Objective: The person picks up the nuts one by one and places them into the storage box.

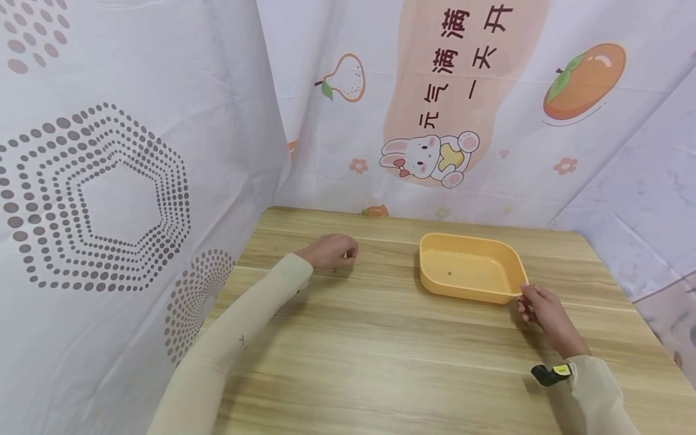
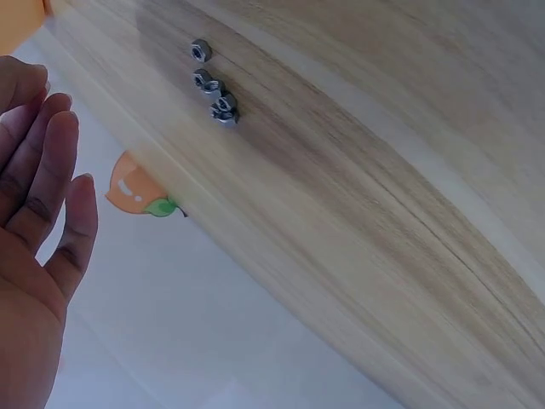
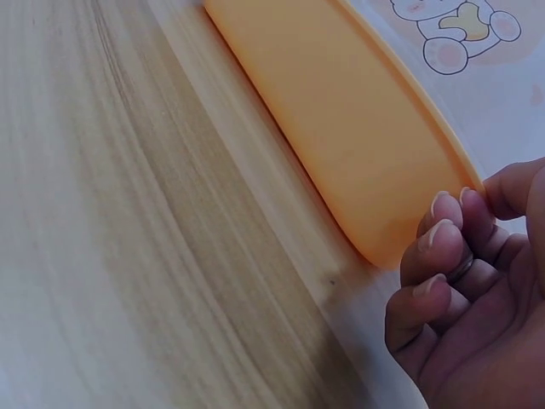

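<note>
A yellow plastic tray with rounded corners sits on the wooden table, and a small dark spot shows on its floor. My right hand pinches the tray's near right corner between thumb and forefinger, the other fingers curled beneath the rim. On the left side, my left hand hovers above the table with fingers loosely bent, and nothing shows in it. Below that hand, in the left wrist view, lie several small metal hex nuts, most in a tight cluster and one slightly apart.
The wood-grain table runs back to a printed white curtain with fruit and a rabbit. Another patterned curtain hangs close along the left side. A black strap piece with a yellow label sits at the right wrist.
</note>
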`<action>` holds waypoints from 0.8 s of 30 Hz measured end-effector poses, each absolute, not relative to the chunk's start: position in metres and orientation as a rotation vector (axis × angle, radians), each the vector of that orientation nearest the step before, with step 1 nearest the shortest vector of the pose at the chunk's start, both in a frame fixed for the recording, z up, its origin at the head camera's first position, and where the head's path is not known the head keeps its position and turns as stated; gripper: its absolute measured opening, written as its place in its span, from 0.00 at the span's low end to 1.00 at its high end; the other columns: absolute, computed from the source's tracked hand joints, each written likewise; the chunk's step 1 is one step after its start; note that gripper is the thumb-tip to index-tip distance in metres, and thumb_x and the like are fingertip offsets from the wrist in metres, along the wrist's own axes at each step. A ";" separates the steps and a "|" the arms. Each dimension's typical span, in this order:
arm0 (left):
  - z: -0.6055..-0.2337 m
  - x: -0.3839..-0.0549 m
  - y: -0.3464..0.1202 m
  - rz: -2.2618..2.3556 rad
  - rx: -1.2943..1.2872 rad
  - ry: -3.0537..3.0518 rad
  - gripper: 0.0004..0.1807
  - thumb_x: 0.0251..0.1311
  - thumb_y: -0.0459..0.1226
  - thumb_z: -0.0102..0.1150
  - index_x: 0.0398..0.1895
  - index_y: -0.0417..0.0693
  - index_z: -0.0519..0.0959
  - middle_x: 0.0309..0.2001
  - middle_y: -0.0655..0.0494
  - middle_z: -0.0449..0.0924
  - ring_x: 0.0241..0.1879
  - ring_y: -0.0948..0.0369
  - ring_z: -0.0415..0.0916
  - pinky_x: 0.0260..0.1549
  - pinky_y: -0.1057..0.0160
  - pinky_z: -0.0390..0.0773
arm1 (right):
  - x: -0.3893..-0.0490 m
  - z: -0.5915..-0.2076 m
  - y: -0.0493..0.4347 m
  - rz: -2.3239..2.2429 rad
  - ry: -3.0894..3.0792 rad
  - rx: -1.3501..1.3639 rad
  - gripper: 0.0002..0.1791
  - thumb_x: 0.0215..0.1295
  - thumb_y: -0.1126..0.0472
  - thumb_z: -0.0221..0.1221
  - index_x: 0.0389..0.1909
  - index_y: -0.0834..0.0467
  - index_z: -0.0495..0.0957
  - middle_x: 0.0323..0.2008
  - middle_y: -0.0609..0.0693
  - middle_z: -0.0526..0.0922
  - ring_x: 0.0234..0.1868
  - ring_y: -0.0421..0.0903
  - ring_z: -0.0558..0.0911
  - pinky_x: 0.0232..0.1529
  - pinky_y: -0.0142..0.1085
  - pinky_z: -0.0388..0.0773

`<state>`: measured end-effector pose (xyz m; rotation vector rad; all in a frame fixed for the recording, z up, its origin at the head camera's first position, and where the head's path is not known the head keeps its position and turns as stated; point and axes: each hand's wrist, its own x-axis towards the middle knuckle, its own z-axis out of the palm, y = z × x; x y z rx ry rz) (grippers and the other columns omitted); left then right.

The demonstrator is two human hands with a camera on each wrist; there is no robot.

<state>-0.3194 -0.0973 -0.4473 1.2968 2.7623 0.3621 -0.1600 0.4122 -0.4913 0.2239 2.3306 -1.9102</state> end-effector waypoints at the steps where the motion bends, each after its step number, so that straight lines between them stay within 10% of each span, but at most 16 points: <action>1: -0.447 -0.319 -0.097 0.364 1.302 2.764 0.09 0.66 0.31 0.60 0.29 0.54 0.80 0.31 0.65 0.79 0.31 0.66 0.73 0.34 0.66 0.76 | -0.160 -0.491 0.412 -1.908 2.332 0.224 0.25 0.82 0.44 0.46 0.36 0.62 0.72 0.26 0.45 0.77 0.24 0.39 0.74 0.25 0.32 0.75; 24: -0.444 -0.319 -0.079 0.342 1.401 2.761 0.08 0.67 0.32 0.59 0.30 0.55 0.80 0.31 0.65 0.78 0.31 0.67 0.74 0.34 0.68 0.75 | -0.162 -0.492 0.413 -1.860 2.340 0.240 0.25 0.82 0.44 0.44 0.37 0.63 0.71 0.27 0.46 0.77 0.24 0.40 0.74 0.26 0.33 0.74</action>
